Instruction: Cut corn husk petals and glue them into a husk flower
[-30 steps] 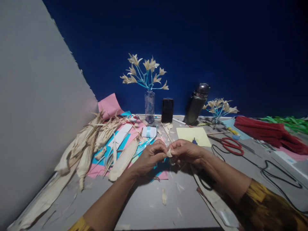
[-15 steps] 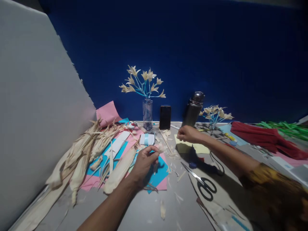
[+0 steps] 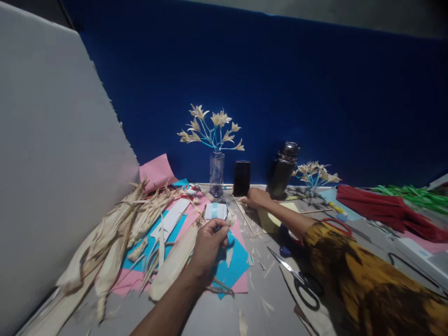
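My left hand [image 3: 210, 240] is closed in a pinch over the blue and pink paper sheets [image 3: 233, 266]. Pale bits of corn husk [image 3: 231, 219] show at its fingertips. Stretched across the table, my right hand [image 3: 257, 198] has its fingers together and pointing down, just in front of the upright phone [image 3: 242, 177]. Small husk pieces lie under those fingertips; whether one is gripped is hidden. Between the hands sits a white roll with a light-blue band [image 3: 214, 211]. A thin stick [image 3: 247, 217] lies close to my right hand.
Dried corn husks [image 3: 115, 247] heap up at left. Husk flowers [image 3: 213, 126] stand in a glass vase [image 3: 216, 175], with a flask [image 3: 283, 170] farther right. Open scissors [image 3: 297, 277] lie beneath my right arm. Red cloth [image 3: 388, 207] and green strips [image 3: 413, 193] are at far right.
My right hand has moved left and down, from above the yellow paper to the husk pieces by the phone. My left hand stays pinched in nearly the same place. The view has tilted up slightly.
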`<state>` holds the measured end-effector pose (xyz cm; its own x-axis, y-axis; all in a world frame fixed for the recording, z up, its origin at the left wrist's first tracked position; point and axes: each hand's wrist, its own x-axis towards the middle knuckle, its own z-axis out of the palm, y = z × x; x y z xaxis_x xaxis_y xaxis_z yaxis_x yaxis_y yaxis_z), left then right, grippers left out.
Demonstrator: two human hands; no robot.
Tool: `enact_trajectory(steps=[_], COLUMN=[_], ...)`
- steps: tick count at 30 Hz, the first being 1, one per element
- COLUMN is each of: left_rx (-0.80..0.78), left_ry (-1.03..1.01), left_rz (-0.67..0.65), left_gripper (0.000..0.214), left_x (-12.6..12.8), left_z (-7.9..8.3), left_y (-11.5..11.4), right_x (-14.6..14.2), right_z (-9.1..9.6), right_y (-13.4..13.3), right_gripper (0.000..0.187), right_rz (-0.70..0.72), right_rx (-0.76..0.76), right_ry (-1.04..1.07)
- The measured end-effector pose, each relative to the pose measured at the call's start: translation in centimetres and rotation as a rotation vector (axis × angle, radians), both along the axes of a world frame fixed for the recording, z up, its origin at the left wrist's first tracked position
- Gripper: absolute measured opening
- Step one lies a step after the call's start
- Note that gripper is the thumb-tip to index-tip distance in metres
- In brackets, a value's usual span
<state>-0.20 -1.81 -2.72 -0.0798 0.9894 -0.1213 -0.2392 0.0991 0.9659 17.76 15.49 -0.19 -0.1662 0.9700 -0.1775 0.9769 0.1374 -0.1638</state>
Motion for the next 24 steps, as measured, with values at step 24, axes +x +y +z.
enact_trajectory(steps=[24], left_rx=[-0.014], left_ry=[-0.09], left_rz=[0.0], left_gripper=[0.031], left_x=[0.1], left_z=[-0.8], left_y=[0.3], right_x=[2.0], right_z=[-0.8], right_y=[-0.2], right_gripper=[0.036], right_rz=[-0.06], right_rx=[-0.238], right_ry=[0.314])
